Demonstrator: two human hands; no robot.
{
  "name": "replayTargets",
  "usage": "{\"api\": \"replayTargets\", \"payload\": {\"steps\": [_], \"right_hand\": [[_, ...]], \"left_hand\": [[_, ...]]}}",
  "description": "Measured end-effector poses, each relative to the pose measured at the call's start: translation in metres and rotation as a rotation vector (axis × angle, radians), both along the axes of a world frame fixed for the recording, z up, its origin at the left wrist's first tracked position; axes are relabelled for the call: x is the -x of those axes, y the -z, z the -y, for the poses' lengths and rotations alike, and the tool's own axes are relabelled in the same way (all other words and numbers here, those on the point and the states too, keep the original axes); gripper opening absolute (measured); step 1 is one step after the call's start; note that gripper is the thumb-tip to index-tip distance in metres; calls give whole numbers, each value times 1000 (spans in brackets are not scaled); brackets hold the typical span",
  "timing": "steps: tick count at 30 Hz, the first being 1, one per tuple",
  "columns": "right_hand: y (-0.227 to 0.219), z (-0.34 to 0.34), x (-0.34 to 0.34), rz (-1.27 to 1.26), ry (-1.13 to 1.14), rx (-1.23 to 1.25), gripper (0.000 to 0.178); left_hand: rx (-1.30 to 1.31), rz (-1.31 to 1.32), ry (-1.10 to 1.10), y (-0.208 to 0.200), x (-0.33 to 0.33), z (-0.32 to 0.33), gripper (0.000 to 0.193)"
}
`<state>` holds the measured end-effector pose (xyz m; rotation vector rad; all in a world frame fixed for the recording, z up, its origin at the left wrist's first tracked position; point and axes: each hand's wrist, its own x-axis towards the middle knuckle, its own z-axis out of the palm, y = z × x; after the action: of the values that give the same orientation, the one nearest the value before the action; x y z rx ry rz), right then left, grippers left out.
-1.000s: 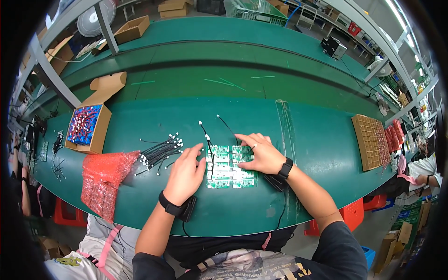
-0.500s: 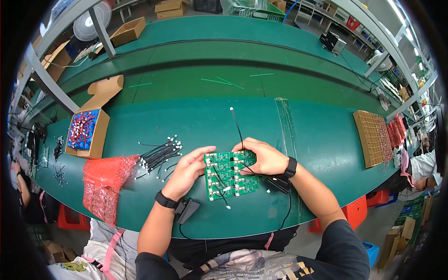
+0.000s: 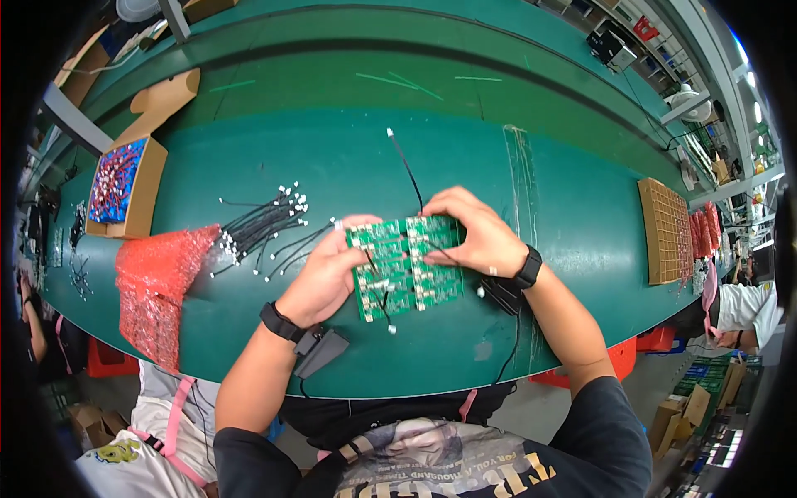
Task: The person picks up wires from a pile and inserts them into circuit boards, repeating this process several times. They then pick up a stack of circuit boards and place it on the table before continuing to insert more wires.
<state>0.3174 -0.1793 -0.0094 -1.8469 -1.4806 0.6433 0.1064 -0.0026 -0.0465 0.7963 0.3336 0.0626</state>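
Note:
A green circuit board panel [image 3: 386, 288], divided into two columns of small boards, is held between my hands above the table. My left hand [image 3: 330, 270] grips its left edge, thumb on top and fingers behind. The right side is pinched by my right hand [image 3: 477, 236], whose thumb lies over the board face. From the panel's far edge a black cable [image 3: 405, 162] with a white end connector stretches away from me. Shorter black cables lie across the panel's face, and one white connector [image 3: 391, 329] hangs past its near edge.
Left of my hands lie a pile of black cables [image 3: 261, 220] and red bubble wrap [image 3: 158, 282]. Beyond them stands an open cardboard box [image 3: 149, 187] of red-wired parts. A divided cardboard tray [image 3: 664, 232] is at the right. Dark wrist-cabled devices sit by both wrists. People sit at both sides.
My left hand has closed from spread fingers onto the panel's left edge. The panel is tilted slightly, its two columns now angled apart. The view has shifted, so the table appears higher.

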Motion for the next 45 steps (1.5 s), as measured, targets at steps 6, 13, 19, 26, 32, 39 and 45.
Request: {"api": "replayTargets", "payload": {"steps": [6,13,19,26,32,39,45], "right_hand": [[7,-2,0,226,38,-294,45],[14,-7,5,142,-54,-286,26],[18,-8,9,151,-44,-269,25],[19,-9,12,284,-51,-310,22],[19,-8,10,289,-49,-282,21],[14,-6,8,224,-52,-261,21],[6,-2,-6,387,-226,-238,20]], "left_hand": [[39,-25,-124,-14,-1,-5,41],[-22,-24,-136,-14,-1,-2,39],[-52,-51,-138,-18,-2,1,39],[-54,-26,-127,-11,-1,-1,38],[-20,-23,-133,-14,-2,1,40],[-86,-63,-194,-13,-1,2,44],[-846,-162,-247,-5,2,3,41]]}}
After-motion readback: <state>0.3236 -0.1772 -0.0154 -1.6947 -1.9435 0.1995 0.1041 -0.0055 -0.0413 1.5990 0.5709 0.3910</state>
